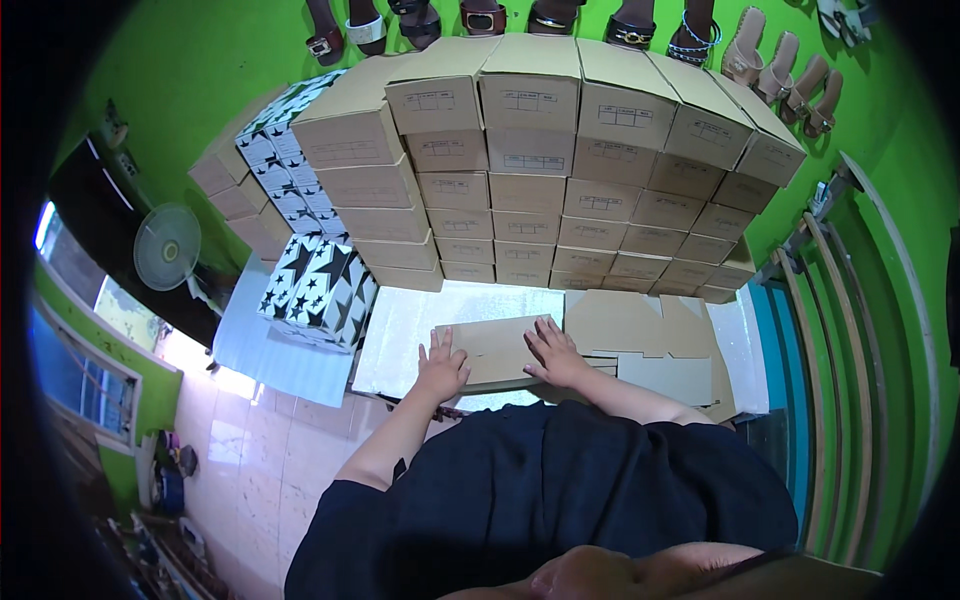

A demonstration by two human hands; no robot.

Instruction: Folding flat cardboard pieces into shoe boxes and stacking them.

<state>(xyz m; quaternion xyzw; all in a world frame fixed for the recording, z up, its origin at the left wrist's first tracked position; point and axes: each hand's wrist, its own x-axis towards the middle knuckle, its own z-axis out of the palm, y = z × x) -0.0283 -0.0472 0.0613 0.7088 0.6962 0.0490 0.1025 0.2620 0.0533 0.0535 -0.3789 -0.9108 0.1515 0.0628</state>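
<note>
A plain brown cardboard box [495,350] lies lengthwise in front of me on a white, shiny work surface [395,340]. My left hand [442,370] rests flat on its left end, fingers spread. At the other end, my right hand [553,355] lies on the cardboard, also with its fingers apart. Neither hand is closed around anything. Beside my right hand is a flat brown cardboard sheet [620,320] with cut slots. A pale grey cardboard piece [665,378] lies over its near part, partly behind my right forearm.
Stacked brown boxes [525,190] form a wall behind the work surface. Star-patterned boxes [320,290] stand at the left on a pale sheet [270,345]. A fan [167,247] is farther left. Sandals [632,30] hang above; a slatted rack [840,360] stands right.
</note>
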